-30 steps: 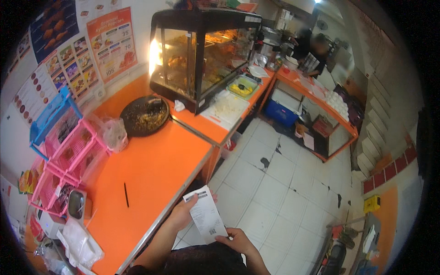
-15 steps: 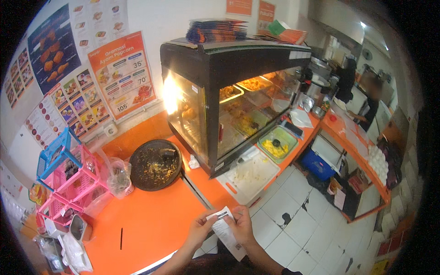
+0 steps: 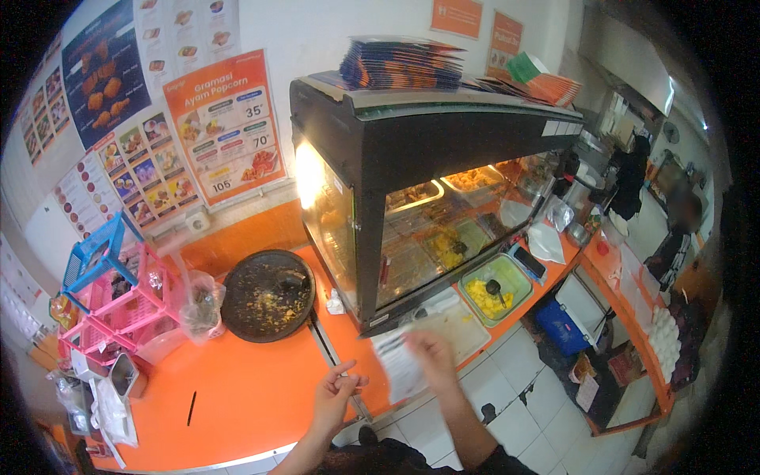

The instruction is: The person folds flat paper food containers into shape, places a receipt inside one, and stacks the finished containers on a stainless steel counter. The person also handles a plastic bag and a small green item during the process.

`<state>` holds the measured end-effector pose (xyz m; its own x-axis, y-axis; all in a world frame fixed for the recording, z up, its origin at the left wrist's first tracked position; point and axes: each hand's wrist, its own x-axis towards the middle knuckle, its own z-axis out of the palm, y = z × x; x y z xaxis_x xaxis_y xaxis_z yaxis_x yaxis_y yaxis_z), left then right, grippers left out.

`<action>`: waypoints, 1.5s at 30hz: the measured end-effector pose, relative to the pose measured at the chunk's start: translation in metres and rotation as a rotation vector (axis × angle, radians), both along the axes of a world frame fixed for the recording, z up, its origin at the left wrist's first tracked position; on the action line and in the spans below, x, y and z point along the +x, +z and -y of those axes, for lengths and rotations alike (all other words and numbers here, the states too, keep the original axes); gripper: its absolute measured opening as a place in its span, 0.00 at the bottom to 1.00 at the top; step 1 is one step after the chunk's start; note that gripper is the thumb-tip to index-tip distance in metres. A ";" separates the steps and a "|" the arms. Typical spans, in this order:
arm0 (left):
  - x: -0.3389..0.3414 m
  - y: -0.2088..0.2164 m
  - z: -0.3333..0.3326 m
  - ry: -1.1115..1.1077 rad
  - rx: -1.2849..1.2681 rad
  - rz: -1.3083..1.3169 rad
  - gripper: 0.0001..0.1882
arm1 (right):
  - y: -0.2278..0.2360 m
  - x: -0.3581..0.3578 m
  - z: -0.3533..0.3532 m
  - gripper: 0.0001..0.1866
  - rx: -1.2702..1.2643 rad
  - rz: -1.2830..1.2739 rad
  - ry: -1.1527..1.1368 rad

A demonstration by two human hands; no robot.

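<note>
My right hand [image 3: 434, 358] pinches a white printed paper slip [image 3: 393, 366] by its upper right corner. Both hand and slip are smeared by motion, and the slip hangs over the counter's front edge. To its left my left hand [image 3: 336, 393] is off the paper, fingers partly bent and apart, with nothing in them. Behind the slip lies a white cutting board [image 3: 469, 332] with scraps on it. A round dark pan [image 3: 273, 275] holding yellow-brown crumbs rests on the orange counter [image 3: 245, 396], beyond my left hand.
A heated glass display case [image 3: 360, 206] with trays of food stands behind the board. Beside it is a green tray [image 3: 507, 315] of yellow food with a black spoon. Pink and blue baskets [image 3: 131, 289], a plastic bag [image 3: 202, 305] and a black pen [image 3: 191, 408] occupy the left. Another person [image 3: 673, 229] is far right.
My left hand has let go of the slip and moved slightly left. My right hand has carried the slip up and away from me. The view has shifted a little.
</note>
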<state>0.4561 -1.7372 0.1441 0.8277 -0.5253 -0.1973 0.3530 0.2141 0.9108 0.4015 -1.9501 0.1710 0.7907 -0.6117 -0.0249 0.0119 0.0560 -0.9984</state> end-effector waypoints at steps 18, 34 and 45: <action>-0.001 -0.029 -0.035 0.107 0.102 -0.046 0.13 | 0.330 0.119 0.231 0.16 -0.294 0.191 0.166; -0.003 -0.014 -0.036 0.092 0.130 0.051 0.13 | 0.331 0.152 0.204 0.20 -1.321 -0.140 -0.444; -0.008 -0.013 -0.051 0.102 0.164 0.072 0.15 | 0.320 0.128 0.211 0.19 -1.401 0.095 -0.583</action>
<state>0.4482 -1.6867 0.1310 0.8902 -0.4033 -0.2120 0.2699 0.0918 0.9585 0.5290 -2.1611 0.4912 0.4032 -0.3160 0.8588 -0.2379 -0.9424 -0.2351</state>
